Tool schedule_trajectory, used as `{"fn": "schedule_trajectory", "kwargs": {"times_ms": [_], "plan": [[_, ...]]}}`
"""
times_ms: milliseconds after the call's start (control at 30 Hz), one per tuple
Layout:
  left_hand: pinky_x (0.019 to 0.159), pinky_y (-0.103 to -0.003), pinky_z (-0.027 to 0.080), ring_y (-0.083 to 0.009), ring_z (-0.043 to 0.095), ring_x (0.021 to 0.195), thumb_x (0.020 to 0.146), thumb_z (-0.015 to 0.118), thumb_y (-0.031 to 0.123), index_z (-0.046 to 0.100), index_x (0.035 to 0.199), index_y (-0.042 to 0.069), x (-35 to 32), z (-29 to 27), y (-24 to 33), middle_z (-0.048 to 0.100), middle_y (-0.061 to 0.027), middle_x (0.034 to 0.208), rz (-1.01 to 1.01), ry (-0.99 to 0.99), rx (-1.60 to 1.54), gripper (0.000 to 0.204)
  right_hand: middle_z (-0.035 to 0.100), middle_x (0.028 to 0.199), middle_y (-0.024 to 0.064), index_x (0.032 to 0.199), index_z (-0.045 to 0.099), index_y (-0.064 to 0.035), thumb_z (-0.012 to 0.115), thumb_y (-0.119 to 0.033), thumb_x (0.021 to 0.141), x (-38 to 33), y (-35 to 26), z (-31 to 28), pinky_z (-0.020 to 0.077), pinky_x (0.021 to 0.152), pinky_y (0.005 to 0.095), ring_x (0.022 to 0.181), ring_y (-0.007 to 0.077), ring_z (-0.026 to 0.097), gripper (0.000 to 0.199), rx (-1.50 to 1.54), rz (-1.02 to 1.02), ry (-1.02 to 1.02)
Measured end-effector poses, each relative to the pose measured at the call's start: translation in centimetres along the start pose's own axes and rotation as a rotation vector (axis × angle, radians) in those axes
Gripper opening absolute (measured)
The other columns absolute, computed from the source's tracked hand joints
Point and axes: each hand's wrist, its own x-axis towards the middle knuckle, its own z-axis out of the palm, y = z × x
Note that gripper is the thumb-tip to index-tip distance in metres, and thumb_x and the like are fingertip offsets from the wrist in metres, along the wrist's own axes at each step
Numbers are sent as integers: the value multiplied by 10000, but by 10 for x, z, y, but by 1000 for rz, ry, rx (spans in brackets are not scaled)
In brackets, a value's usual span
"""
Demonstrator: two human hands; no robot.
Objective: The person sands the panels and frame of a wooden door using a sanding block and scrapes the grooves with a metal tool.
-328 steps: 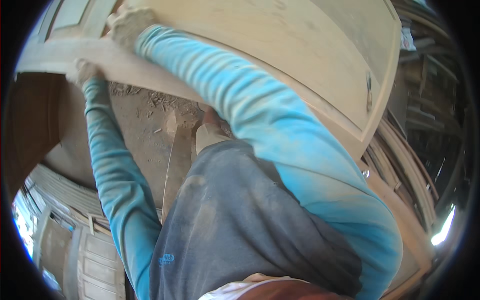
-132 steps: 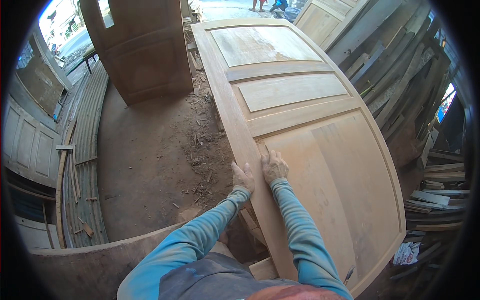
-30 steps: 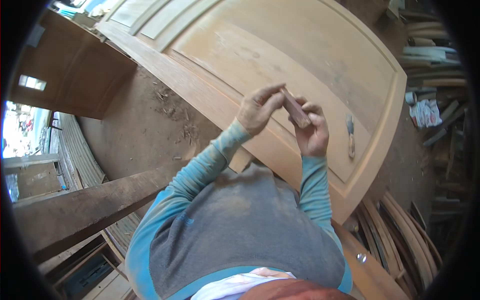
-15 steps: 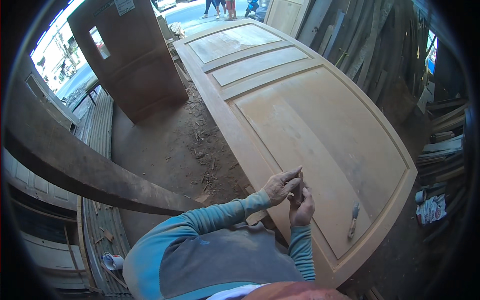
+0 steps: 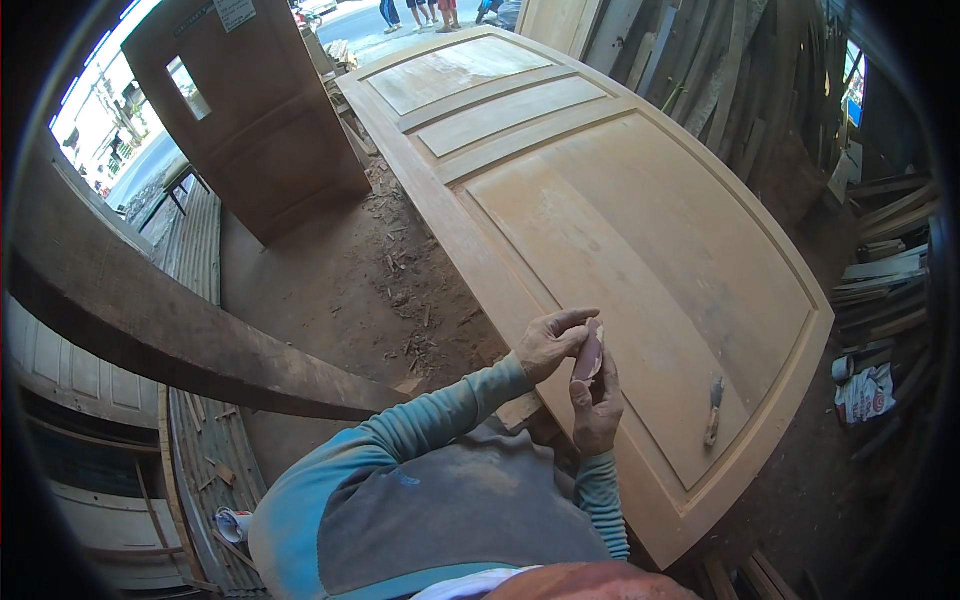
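The person's chest and blue sleeves fill the lower edge and hide the door's [image 5: 640, 250] near corner. Above the pale door both hands meet: the right hand [image 5: 597, 405] grips a small brown pad [image 5: 589, 356] (what kind is hard to tell), and the left hand [image 5: 550, 343] pinches its top with thumb and fingertips. Just right, a scraper [image 5: 713, 410] lies on the panel. Farther off, a dark door [image 5: 255, 120] stands upright.

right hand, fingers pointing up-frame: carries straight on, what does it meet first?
Probably the small reddish piece that the right hand and left hand pinch; beyond it, the pale wooden door's large panel. Depth unclear.
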Motion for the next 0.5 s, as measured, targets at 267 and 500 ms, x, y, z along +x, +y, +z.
{"fn": "schedule_trajectory", "kwargs": {"times_ms": [267, 500], "plan": [[1049, -339, 538, -183, 636, 1207, 1081, 587, 254, 496, 1494, -20, -20, 2, -15, 627, -123, 1380, -34, -1, -62, 504, 537, 1499, 193, 1537, 388, 87, 780, -170, 955, -16, -1, -2, 463, 1111, 365, 1369, 266, 539, 747, 15, 48, 11], [1046, -309, 514, -159, 615, 1220, 1079, 599, 267, 498, 1496, -6, -28, 8, -13, 625, -102, 1381, -37, 0, -22, 509, 587, 1446, 189, 1499, 442, 89, 795, -155, 939, -23, 0, -7, 474, 1104, 372, 1333, 268, 573, 706, -18, 62, 30]]}}
